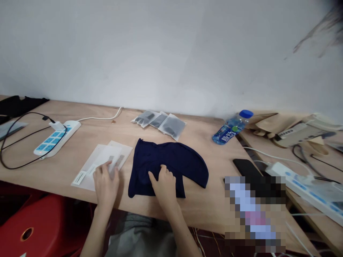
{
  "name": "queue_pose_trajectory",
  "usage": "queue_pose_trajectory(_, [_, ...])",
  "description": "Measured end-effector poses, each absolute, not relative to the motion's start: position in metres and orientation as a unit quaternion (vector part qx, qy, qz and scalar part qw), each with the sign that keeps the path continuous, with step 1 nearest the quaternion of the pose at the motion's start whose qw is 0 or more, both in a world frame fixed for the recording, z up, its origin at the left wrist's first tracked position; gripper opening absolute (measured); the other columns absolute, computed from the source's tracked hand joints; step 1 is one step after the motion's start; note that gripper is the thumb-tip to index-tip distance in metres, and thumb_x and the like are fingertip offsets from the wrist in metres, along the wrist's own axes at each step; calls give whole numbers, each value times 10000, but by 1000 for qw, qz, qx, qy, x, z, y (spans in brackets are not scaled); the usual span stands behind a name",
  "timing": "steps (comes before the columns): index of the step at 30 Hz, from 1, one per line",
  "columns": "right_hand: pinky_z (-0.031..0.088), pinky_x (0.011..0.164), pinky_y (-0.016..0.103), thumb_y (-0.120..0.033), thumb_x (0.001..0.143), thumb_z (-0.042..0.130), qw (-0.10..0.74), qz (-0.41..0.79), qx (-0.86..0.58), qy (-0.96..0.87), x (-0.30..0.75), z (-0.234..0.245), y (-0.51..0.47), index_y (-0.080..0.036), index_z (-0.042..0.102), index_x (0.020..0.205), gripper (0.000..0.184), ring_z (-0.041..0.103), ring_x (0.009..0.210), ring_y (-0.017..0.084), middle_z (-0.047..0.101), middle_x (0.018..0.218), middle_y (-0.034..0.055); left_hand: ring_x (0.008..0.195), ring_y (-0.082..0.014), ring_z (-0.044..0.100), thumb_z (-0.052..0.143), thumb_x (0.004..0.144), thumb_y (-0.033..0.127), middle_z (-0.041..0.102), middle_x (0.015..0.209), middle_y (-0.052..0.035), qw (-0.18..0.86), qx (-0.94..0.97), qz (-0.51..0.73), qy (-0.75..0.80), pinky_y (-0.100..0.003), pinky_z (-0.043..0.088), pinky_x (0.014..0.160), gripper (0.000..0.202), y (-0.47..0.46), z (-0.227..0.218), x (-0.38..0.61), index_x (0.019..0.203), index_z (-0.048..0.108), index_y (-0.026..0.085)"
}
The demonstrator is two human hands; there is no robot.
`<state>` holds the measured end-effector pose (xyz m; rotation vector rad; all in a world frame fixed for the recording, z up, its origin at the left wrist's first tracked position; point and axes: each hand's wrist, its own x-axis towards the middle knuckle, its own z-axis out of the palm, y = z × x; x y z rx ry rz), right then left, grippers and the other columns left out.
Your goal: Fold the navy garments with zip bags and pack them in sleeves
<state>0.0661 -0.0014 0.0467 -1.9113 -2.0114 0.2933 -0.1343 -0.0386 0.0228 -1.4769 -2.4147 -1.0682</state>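
Note:
A dark navy fabric piece (pixel 158 153), shaped like a hood with a rounded flap to the right, lies flat on the table. My right hand (pixel 165 181) rests on its lower middle, thumb and index finger apart and the other fingers curled. To its left, two overlapping frosted plastic bags (pixel 93 160) with small labels lie on the wood. My left hand (pixel 106 182) is over the right part of these bags, fingers loosely bent and thumb apart, with nothing visible in its grasp. The hand hides part of the bags.
Several packed frosted bags (pixel 173 126) lie near the wall. A blue-capped bottle (pixel 230 129) stands tilted in view at right, by a black phone-like object (pixel 248 169) and a blurred patch. Power strips (pixel 57 139) sit at both sides. A red stool (pixel 40 228) is below left.

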Motion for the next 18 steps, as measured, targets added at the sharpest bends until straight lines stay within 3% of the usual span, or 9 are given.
queue_pose_trajectory(4, [479,776,415,-341,855,601,185,154,-671,-701,70,50,5,-77,596,1101,362,667,938,355,710,967,202,1042,-364,553,527,870,410,601,1072,-206,82,-467,-258,-842,-519,443,925,450,-48,9,-162,1149,609,67])
queue_pose_trajectory(7, [488,747,374,-310,814,617,214,187,-665,-691,74,53,10,-114,630,1045,303,687,890,318,727,916,158,1015,-342,583,502,885,424,633,1074,-182,63,-493,-248,-832,-471,460,895,394,-54,6,-171,1084,637,112])
queue_pose_trajectory(11, [488,687,332,-265,798,609,231,205,-657,-688,79,55,13,-158,661,968,207,697,816,279,734,855,102,975,-300,631,420,919,285,683,1090,-136,31,-546,-218,-808,-400,475,827,271,-60,9,-177,992,659,181])
queue_pose_trajectory(15, [499,747,338,-241,811,611,245,209,-607,-727,91,59,17,-180,670,1000,207,695,868,259,738,936,90,882,-303,647,439,868,196,704,878,-120,37,-557,-170,-812,-377,471,744,234,-63,20,-184,946,659,179])
queue_pose_trajectory(18, [494,852,378,-212,789,649,241,211,-556,-767,107,70,20,-190,670,1071,283,680,971,261,729,1037,93,769,-272,648,448,866,189,682,800,-87,50,-534,-195,-821,-352,463,688,255,-60,34,-186,1043,632,186])
